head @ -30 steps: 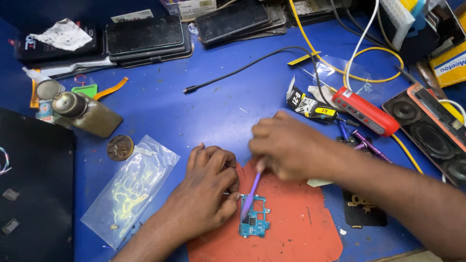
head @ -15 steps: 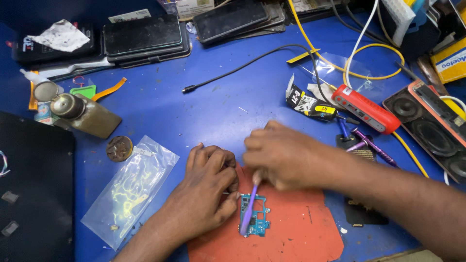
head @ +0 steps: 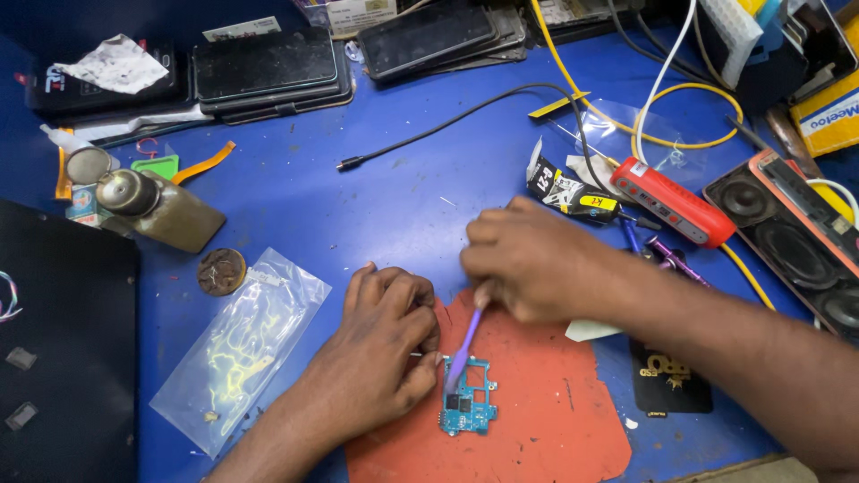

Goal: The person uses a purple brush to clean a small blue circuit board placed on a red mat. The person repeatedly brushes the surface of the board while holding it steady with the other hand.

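Observation:
A small blue circuit board (head: 471,408) lies on a red mat (head: 537,420) at the front of the blue table. My left hand (head: 380,349) rests on the mat's left edge, thumb and fingertips pressed against the board's left side. My right hand (head: 537,259) hovers above the mat and holds a thin purple brush (head: 465,344) slanting down, its tip touching the board's top edge. Part of the brush handle is hidden inside my fist.
A clear plastic bag (head: 242,344) lies left of the mat, a brown bottle (head: 157,206) and a round coin-like disc (head: 221,271) beyond it. A red tool (head: 673,201), a speaker (head: 787,237), a black cable (head: 447,121), yellow cable and stacked phones (head: 268,67) crowd the back and right.
My right hand has shifted slightly left and back with the brush, whose tip moved along the board's top. My left hand and the board stay put.

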